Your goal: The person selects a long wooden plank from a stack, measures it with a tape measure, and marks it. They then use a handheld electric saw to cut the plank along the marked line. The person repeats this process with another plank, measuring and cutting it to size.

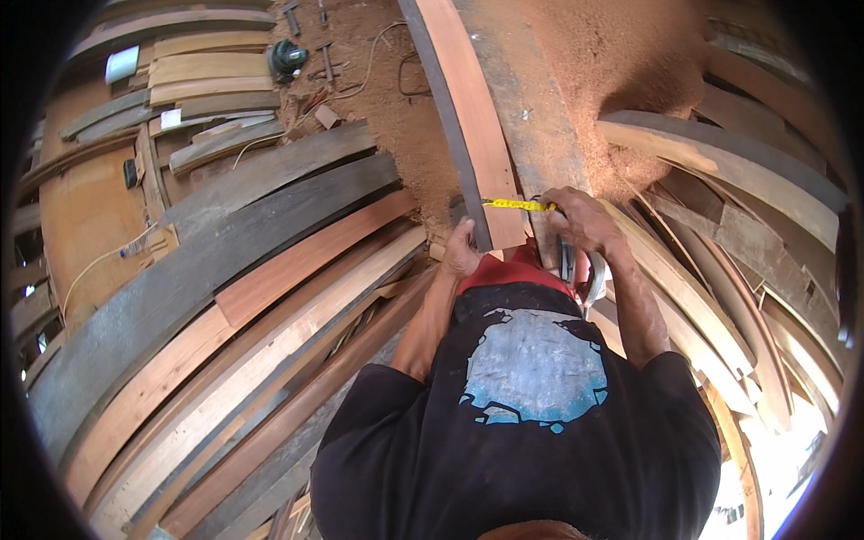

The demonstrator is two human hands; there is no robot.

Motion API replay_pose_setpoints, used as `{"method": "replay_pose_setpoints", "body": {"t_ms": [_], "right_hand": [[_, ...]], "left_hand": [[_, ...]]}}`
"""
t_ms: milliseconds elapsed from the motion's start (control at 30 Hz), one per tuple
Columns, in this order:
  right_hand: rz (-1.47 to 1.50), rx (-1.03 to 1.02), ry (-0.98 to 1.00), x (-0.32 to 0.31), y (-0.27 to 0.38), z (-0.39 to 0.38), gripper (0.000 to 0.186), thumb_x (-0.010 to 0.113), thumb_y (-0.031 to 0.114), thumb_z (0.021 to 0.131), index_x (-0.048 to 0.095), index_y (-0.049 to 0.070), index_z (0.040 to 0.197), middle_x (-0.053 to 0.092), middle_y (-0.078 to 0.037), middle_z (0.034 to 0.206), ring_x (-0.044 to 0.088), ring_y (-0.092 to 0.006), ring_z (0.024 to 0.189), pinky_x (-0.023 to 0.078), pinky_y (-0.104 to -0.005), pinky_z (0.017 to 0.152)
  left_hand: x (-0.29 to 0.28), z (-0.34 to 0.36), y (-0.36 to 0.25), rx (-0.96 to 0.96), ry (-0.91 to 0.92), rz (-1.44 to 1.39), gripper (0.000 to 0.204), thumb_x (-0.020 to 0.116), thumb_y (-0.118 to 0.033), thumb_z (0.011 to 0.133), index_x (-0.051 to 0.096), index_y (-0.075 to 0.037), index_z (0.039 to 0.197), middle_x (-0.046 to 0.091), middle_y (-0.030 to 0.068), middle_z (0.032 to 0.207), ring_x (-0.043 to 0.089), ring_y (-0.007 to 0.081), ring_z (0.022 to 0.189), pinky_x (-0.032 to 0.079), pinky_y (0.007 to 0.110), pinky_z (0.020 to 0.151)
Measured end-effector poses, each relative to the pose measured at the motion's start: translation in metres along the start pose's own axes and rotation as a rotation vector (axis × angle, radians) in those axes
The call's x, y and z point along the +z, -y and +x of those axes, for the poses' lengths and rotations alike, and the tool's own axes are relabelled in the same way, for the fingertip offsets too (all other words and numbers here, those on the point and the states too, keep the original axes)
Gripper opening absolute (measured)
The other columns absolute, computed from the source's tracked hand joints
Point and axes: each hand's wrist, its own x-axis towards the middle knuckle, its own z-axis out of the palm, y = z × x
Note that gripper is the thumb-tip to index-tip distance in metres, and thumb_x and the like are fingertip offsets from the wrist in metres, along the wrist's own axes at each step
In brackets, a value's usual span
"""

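Yellow tape measure (513, 205) crossed reddish plank (481, 135) near its close end. Left hand (461, 255) clasped plank's left edge; right hand (583, 219) gripped tape beyond right edge. Seemingly measuring width; next move called for square alignment.

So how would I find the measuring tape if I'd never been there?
Above the black shirt, find the long board with a reddish top. At its near end, the tape crosses it toward the right hand. Its bright yellow sets it apart from the board and dusty plank.
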Motion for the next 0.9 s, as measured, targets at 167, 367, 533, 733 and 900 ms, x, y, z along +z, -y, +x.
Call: {"method": "replay_pose_setpoints", "body": {"t_ms": [167,367,533,733,900], "right_hand": [[-0.166,-0.058,0.111,0.003,0.053,0.015,0.037,0.056,0.028,0.087,0.066,0.009,0.117,0.066,-0.019,0.108,0.063,-0.0382,0.106,0.048,-0.0468,0.094],[-0.220,-0.070,0.150,0.007,0.072,0.011,0.035,0.057,0.026,0.087,0.067,0.012,0.117,0.066,-0.019,0.103,0.063,-0.0377,0.102,0.049,-0.0475,0.092],[-0.163,-0.089,0.138,0.012,0.065,0.004,0.035,0.058,0.025,0.088,0.068,0.013,0.119,0.066,-0.019,0.108,0.063,-0.0378,0.104,0.049,-0.0466,0.093],[-0.097,-0.089,0.148,0.011,0.051,-0.004,0.036,0.064,0.022,0.090,0.066,0.011,0.123,0.067,-0.018,0.111,0.063,-0.0355,0.108,0.049,-0.0439,0.096],[-0.086,-0.069,0.145,0.004,0.053,-0.013,0.038,0.066,0.022,0.090,0.064,0.011,0.126,0.065,-0.017,0.115,0.061,-0.0346,0.111,0.048,-0.0432,0.098]], "left_hand": [[0.022,-0.040,-0.023,0.003,-0.016,-0.170,0.066,0.033,-0.059,0.103,0.048,-0.005,0.139,0.056,0.0171,0.139,0.057,0.0303,0.124,0.045,0.046,0.107],[0.040,-0.058,-0.032,0.114,-0.017,-0.158,0.059,0.042,-0.055,0.103,0.050,-0.005,0.135,0.059,0.0164,0.132,0.058,0.0282,0.122,0.047,0.044,0.105],[0.021,-0.060,-0.029,0.188,-0.033,0.109,0.044,0.047,-0.048,0.104,0.056,-0.010,0.124,0.066,0.0076,0.119,0.065,0.0206,0.110,0.052,0.040,0.094],[0.029,-0.064,-0.032,0.213,-0.032,0.085,0.040,0.049,-0.044,0.104,0.057,-0.010,0.123,0.067,0.0057,0.116,0.066,0.0179,0.103,0.054,0.035,0.084],[0.019,-0.062,-0.030,0.206,-0.049,0.100,0.039,0.050,-0.043,0.104,0.057,-0.010,0.122,0.068,0.0042,0.110,0.067,0.0161,0.096,0.053,0.032,0.078]]}}
